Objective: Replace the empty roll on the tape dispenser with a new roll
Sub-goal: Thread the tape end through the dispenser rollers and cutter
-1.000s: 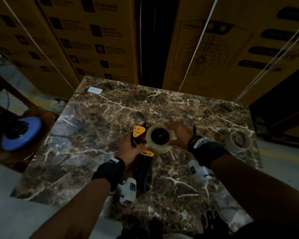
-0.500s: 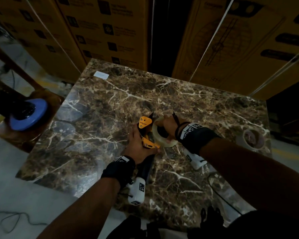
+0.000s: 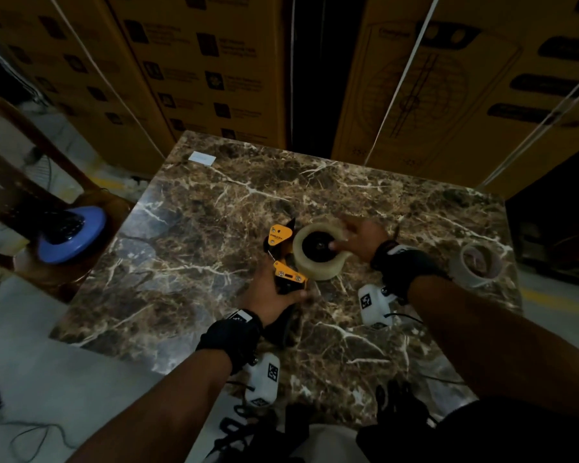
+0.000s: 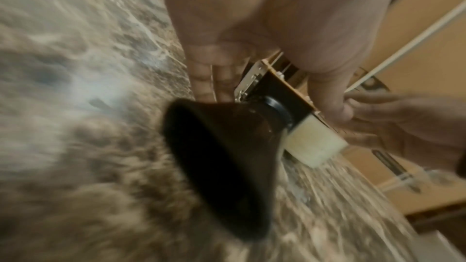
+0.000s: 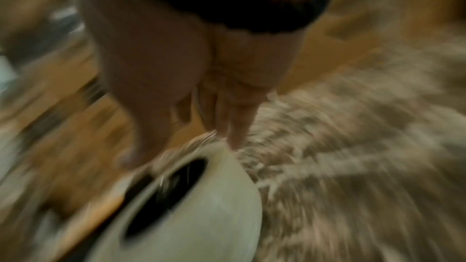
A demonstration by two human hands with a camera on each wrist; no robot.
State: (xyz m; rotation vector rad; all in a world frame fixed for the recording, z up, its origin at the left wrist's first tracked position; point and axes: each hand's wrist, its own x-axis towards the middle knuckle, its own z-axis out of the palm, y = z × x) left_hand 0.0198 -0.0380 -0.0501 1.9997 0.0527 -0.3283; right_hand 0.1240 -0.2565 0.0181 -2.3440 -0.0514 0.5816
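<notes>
An orange and black tape dispenser (image 3: 283, 259) lies on the marble table (image 3: 214, 208). My left hand (image 3: 273, 295) grips its body just above the black handle (image 4: 221, 156), thumb (image 4: 332, 103) on the orange side plate. A full cream tape roll (image 3: 318, 253) sits on the dispenser's hub. My right hand (image 3: 361, 238) is just right of the roll, fingers spread and straight, their tips touching its rim and core. The right wrist view is blurred and shows the roll (image 5: 201, 206) below the extended fingers (image 5: 237, 123). A used-up roll (image 3: 478, 265) lies at the table's right edge.
Stacked cardboard boxes (image 3: 198, 68) stand right behind the table. A brown chair holding a blue-rimmed fan part (image 3: 71, 233) is at the left. A small white label (image 3: 201, 158) lies at the far left corner of the table.
My right hand was wrapped over the cream roll; it has let go and drawn back right, fingers now spread against it. My left hand keeps its grip on the dispenser.
</notes>
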